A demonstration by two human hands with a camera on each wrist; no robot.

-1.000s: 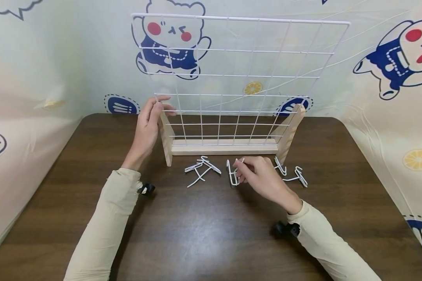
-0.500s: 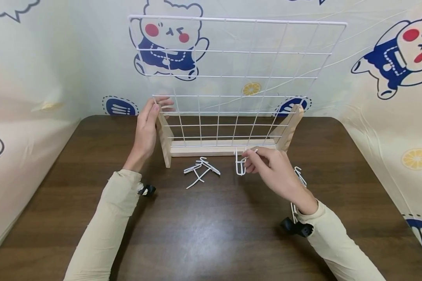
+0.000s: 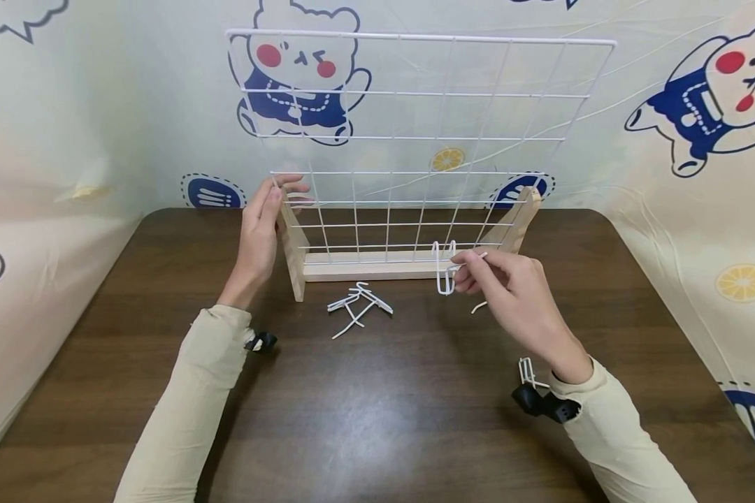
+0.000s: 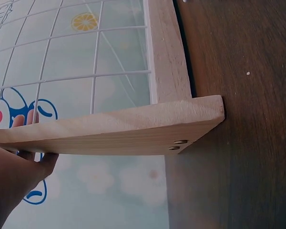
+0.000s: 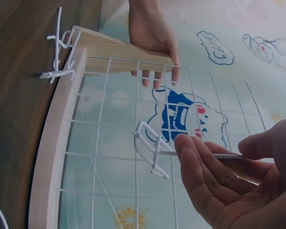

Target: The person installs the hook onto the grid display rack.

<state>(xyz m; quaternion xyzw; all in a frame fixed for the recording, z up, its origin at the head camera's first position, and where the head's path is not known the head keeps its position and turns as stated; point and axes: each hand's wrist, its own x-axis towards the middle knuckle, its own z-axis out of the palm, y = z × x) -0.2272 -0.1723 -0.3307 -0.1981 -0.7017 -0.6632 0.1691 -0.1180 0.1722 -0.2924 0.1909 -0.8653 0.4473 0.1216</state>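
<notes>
White wire hook [image 5: 156, 151] is up off the table, just in front of the wire grid [image 3: 415, 138], low down and a bit right of its middle; can't tell if they're touching. Right hand [image 3: 517, 300] has it pinched between thumb and fingers. Left hand [image 3: 258, 241]'s got a grip on the wooden side post [image 4: 114, 138] at the grid's left edge. Loose hooks [image 3: 377, 302] sit on the brown table [image 3: 365, 419] in front of the grid, bear-print backdrop [image 3: 182, 105] behind it.
</notes>
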